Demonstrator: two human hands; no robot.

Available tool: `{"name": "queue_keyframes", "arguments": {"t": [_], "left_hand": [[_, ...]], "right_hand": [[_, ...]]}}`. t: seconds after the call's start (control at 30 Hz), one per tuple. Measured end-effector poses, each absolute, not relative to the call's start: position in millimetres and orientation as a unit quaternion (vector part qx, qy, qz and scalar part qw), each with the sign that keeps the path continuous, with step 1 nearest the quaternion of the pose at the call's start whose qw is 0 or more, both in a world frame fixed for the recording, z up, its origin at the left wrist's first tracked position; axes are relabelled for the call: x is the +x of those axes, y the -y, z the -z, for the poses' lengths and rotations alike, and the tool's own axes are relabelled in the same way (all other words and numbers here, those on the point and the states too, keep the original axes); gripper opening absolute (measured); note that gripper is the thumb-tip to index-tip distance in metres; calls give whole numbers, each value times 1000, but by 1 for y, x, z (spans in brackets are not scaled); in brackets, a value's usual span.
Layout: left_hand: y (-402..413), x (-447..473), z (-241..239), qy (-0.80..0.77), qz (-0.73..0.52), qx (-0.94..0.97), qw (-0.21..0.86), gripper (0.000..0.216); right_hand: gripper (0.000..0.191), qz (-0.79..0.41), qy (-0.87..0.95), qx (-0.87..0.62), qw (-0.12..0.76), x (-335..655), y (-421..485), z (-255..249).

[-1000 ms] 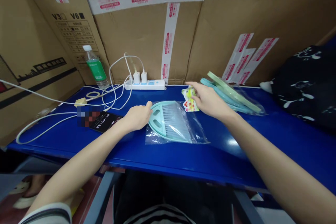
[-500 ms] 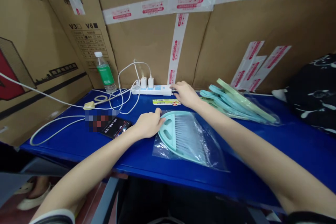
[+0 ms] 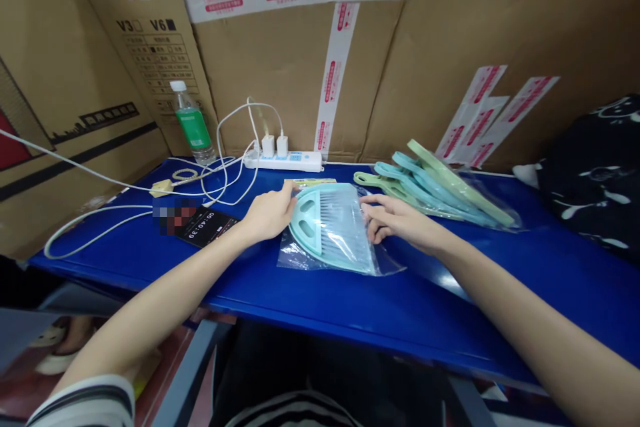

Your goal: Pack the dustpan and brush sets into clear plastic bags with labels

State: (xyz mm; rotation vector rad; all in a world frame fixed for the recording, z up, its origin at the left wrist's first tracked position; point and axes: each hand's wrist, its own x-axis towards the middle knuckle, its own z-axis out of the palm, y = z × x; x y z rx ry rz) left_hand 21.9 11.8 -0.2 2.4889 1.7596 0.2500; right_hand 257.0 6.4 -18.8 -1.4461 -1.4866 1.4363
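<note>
A light-blue dustpan and brush set [image 3: 345,230] lies flat in a clear plastic bag on the blue table, bristles pointing right. My left hand [image 3: 270,215] grips the upper left edge of the set, thumb and fingers closed together. At the right edge, my right hand [image 3: 393,219] has its fingers curled against the pan and the plastic. Its fingertips are partly hidden by the film. Behind the set, a yellow-green label strip [image 3: 317,181] shows only its upper part.
More bagged light-blue and green dustpan sets [image 3: 440,190] lie at the right. A white power strip [image 3: 293,160] with plugs and cables stands at the back. A phone [image 3: 207,225] and a bottle [image 3: 194,125] are left. Cardboard walls [image 3: 280,53] enclose the back; dark patterned fabric [image 3: 595,173] sits far right.
My right hand has come back from beside the power strip to the right edge of the dustpan set. The set now covers more of the label strip. My left hand stays at its left edge.
</note>
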Motion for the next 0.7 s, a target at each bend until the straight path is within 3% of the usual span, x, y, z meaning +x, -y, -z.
{"name": "queue_keyframes", "arguments": {"t": [0.4, 0.6, 0.7], "left_hand": [[-10, 21, 6, -513, -171, 835, 100, 22], [-12, 18, 12, -481, -193, 844, 135, 25], [-12, 17, 11, -442, -222, 867, 61, 24]], "right_hand": [[54, -541, 602, -505, 301, 264, -3, 22], [56, -572, 586, -484, 307, 266, -1, 18], [51, -595, 553, -481, 331, 268, -1, 18]]}}
